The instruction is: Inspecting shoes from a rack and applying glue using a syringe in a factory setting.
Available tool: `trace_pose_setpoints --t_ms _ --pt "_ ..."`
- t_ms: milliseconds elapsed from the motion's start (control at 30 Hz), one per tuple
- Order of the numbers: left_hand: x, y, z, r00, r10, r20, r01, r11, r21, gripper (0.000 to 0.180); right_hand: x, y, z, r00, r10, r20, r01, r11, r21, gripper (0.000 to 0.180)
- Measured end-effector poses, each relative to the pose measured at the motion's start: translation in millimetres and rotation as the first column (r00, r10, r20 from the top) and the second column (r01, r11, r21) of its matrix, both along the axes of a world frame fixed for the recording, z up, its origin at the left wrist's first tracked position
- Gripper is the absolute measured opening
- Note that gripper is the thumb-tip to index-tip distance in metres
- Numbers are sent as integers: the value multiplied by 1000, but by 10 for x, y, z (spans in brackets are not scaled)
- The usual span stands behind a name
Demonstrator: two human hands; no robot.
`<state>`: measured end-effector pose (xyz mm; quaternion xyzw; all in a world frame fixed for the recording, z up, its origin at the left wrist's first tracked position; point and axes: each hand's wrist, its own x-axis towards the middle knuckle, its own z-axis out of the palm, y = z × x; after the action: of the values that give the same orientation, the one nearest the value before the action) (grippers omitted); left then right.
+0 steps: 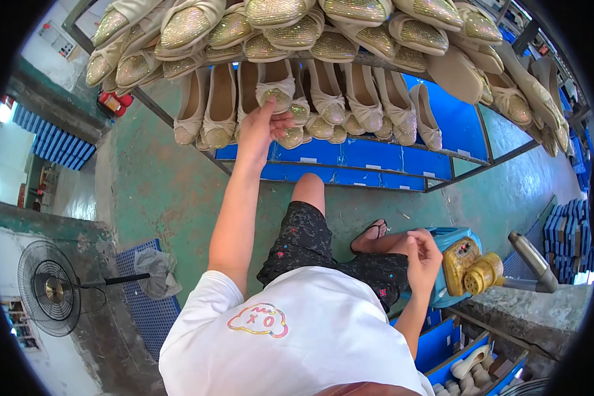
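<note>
My left hand [263, 132] reaches up to the lower shelf of a shoe rack. Its thumb lies on the toe of a cream flat shoe [275, 89] with a knotted, glittery front, and the fingers curl beneath the toe. That shoe sits higher than its neighbours in a row of similar flat shoes [219, 109], toes facing me. Beside my right thigh, my right hand [424, 257] hangs in the air with loosely curled fingers and nothing visible in them.
Glittery shoes [290, 33] crowd the upper shelf above my hand. Blue boxes [369, 158] fill the rack's bottom. To my right stand a light-blue stool [452, 270] and a yellow machine part with a nozzle [485, 274]. A black fan [51, 288] is on the left.
</note>
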<state>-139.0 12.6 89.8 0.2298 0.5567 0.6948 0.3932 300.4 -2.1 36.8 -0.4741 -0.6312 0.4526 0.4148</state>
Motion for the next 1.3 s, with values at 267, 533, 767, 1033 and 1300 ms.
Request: trace_pose_setpoints --t_ms 267,533,767,1033,1300 --pt "734 -662 -198 995 -81 56 72 987 146 47 -168 -135 45 998 63 -16 -64 994 -93 13" --pt "1387 -1269 -136 901 -64 -429 173 960 221 48 -413 -313 632 971 -26 237 -139 746 651 44" --pt "1730 -1026 257 757 -231 -610 414 893 175 47 -665 -107 806 921 181 345 -353 763 542 67" --pt "2016 -686 374 573 -333 -749 629 764 142 48 -357 15 662 955 166 245 -284 754 593 47" --pt "2257 -562 158 638 -469 -611 616 787 39 52 508 616 6 925 -349 148 284 896 341 43"
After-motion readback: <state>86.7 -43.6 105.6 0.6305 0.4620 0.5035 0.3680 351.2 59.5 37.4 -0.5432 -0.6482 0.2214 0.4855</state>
